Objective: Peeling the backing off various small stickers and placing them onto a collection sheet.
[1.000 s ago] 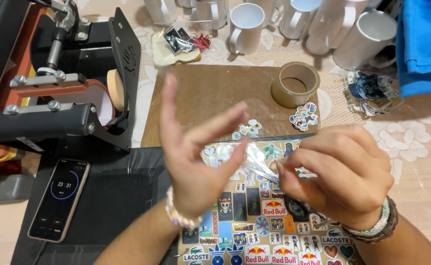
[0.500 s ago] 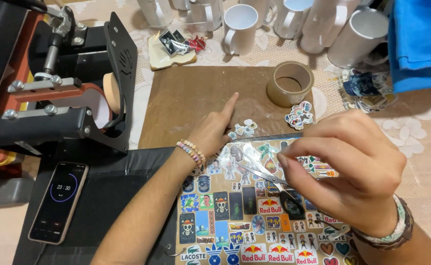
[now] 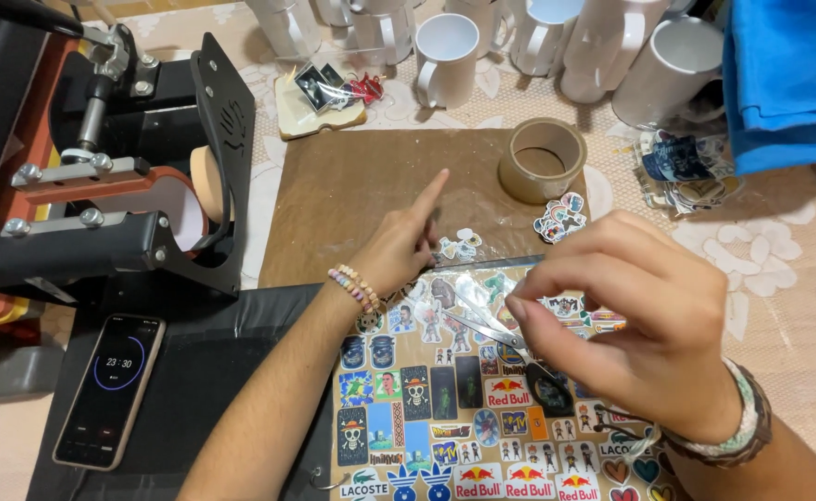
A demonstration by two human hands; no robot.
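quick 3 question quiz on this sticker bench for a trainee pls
1. True or false: the roll of tape lies on the brown mat.
2. Which hand touches the small cut-out stickers? A) left hand B) right hand
3. What lies on the sticker sheet under the right hand?

Key: 1 true; 2 A; 3 scissors.
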